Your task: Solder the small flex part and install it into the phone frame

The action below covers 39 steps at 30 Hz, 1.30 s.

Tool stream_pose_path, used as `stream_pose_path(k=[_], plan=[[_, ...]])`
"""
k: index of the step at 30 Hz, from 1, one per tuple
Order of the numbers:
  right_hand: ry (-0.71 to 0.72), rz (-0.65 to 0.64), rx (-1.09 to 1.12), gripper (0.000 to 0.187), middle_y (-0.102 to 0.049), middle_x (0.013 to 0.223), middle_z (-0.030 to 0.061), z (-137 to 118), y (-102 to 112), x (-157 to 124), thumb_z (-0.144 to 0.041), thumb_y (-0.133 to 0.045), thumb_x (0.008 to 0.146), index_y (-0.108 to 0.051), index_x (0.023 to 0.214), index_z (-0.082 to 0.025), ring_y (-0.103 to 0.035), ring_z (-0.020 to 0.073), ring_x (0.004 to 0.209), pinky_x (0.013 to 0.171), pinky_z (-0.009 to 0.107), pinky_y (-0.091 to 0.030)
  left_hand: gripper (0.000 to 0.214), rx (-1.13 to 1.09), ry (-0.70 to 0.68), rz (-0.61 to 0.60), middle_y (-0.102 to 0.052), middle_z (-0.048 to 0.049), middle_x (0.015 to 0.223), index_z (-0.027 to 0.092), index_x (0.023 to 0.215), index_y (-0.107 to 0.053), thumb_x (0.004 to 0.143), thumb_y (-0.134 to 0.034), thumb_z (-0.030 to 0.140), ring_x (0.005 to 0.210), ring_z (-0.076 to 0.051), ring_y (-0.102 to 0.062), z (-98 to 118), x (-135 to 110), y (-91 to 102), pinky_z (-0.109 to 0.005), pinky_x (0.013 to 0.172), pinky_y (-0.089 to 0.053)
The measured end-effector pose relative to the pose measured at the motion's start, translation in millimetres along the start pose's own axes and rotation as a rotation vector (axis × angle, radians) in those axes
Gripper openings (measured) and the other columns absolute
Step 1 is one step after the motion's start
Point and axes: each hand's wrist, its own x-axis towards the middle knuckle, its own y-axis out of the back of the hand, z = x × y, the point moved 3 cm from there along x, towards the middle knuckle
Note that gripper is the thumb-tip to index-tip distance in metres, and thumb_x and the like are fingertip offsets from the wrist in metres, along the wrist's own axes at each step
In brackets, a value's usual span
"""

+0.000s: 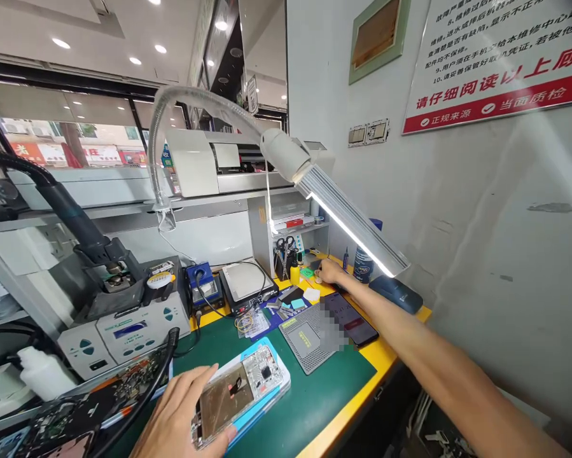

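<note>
My left hand [183,413] grips an opened phone [226,397] by its left end, thumb on the near edge and fingers along the far edge. The phone's inside faces up, showing a bare battery bay and a silvery board section. It lies over a light-blue and clear tray-like piece [279,381] on the green mat [333,388]. Stretched far forward, my right hand [331,272] is closed at the back of the bench, beside a small green item [307,272]. Its fingertips are at something small and pale that I cannot make out.
A perforated grey plate [305,334] and a lit phone [355,321] lie on the bench. A tube lamp [352,219] hangs above my right arm. At left stand a grey rework station [133,331] and a black hose [145,401]. A dark blue case [395,294] sits near the wall.
</note>
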Motion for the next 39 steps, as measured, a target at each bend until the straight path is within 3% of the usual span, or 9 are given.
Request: stream_pose_path(k=[3, 7, 9, 11, 14, 18, 24, 31, 39], plan=[[0.015, -0.068, 0.059, 0.032, -0.066, 0.124, 0.0092, -1, 12, -8, -0.035, -0.064, 0.099, -0.063, 0.126, -0.016, -0.068, 0.0232, 0.103, 0.087, 0.043, -0.060, 0.055, -0.041, -0.058, 0.182, -0.067, -0.0105, 0.126, 0.026, 0.130, -0.061, 0.081, -0.072, 0.048, 0.117, -0.033, -0.062, 13, 1, 16.0, -0.043, 0.099, -0.053], [0.113, -0.206, 0.143, 0.028, -0.069, 0.113, 0.0072, -22, 23, -49, -0.035, -0.064, 0.100, -0.065, 0.119, -0.015, -0.070, 0.0193, 0.091, 0.078, 0.037, -0.061, 0.022, -0.126, -0.093, 0.356, -0.070, -0.0074, 0.101, 0.027, 0.111, -0.065, 0.090, -0.065, 0.032, 0.098, -0.028, -0.064, 45, 8, 30.6, -0.041, 0.094, -0.050], [0.201, -0.280, 0.174, 0.026, -0.071, 0.102, 0.0045, -39, 21, -88, -0.037, -0.064, 0.100, -0.067, 0.111, -0.014, -0.069, 0.0163, 0.081, 0.069, 0.031, -0.060, 0.014, -0.185, -0.064, 0.314, -0.068, -0.0042, 0.085, 0.027, 0.103, -0.067, 0.092, -0.063, 0.033, 0.080, -0.024, -0.064, 68, 13, 26.0, -0.037, 0.080, -0.051], [0.304, -0.347, 0.188, 0.029, -0.070, 0.089, 0.0017, -56, 14, -134, -0.041, -0.062, 0.101, -0.069, 0.102, -0.013, -0.066, 0.0129, 0.069, 0.061, 0.027, -0.057, 0.018, -0.241, 0.061, 0.165, -0.066, -0.0030, 0.079, 0.028, 0.101, -0.070, 0.091, -0.064, 0.041, 0.065, -0.022, -0.059, 91, 17, 10.7, -0.035, 0.067, -0.050], [0.439, -0.375, 0.182, 0.032, -0.064, 0.071, -0.0035, -75, 0, -203, -0.043, -0.062, 0.100, -0.068, 0.089, -0.013, -0.060, 0.0100, 0.056, 0.053, 0.023, -0.051, 0.028, -0.283, 0.127, 0.045, -0.068, -0.0064, 0.082, 0.026, 0.102, -0.072, 0.084, -0.068, 0.047, 0.071, -0.026, -0.065, 126, 16, -17.8, -0.036, 0.064, -0.048], [0.550, -0.291, 0.129, 0.027, -0.069, 0.072, -0.0011, -77, -16, -260, -0.038, -0.065, 0.098, -0.069, 0.084, -0.016, -0.060, 0.0104, 0.058, 0.051, 0.020, -0.043, 0.014, -0.284, 0.126, 0.007, -0.066, -0.0056, 0.077, 0.027, 0.077, -0.063, 0.088, -0.056, 0.032, 0.069, -0.024, -0.065, 155, 4, -49.3, -0.033, 0.060, -0.043], [0.573, 0.016, -0.137, 0.037, -0.073, 0.086, 0.0179, -62, -31, -277, -0.042, -0.050, 0.102, -0.067, 0.089, -0.012, -0.068, 0.0250, 0.072, 0.059, 0.030, -0.038, 0.021, -0.243, 0.172, 0.046, -0.064, -0.0062, 0.072, 0.026, 0.073, -0.051, 0.092, -0.051, 0.035, 0.064, -0.023, -0.059, 162, -6, -72.6, -0.035, 0.060, -0.039], [0.694, 0.055, -0.308, 0.032, -0.064, 0.073, -0.0002, -59, -54, -266, -0.039, -0.053, 0.104, -0.065, 0.088, -0.014, -0.061, 0.0137, 0.062, 0.064, 0.029, -0.050, 0.027, -0.254, 0.118, 0.041, -0.060, 0.0013, 0.076, 0.019, 0.078, -0.058, 0.100, -0.056, 0.035, 0.068, -0.013, -0.056, 160, -7, -89.4, -0.030, 0.066, -0.048], [0.822, 0.016, -0.347, 0.033, -0.059, 0.065, -0.0042, -57, -50, -265, -0.039, -0.056, 0.103, -0.063, 0.081, -0.015, -0.054, 0.0108, 0.053, 0.058, 0.026, -0.046, 0.022, -0.354, 0.052, -0.035, -0.063, -0.0001, 0.084, 0.017, 0.085, -0.062, 0.098, -0.060, 0.035, 0.074, -0.013, -0.060, 157, -12, -85.6, -0.031, 0.070, -0.053]])
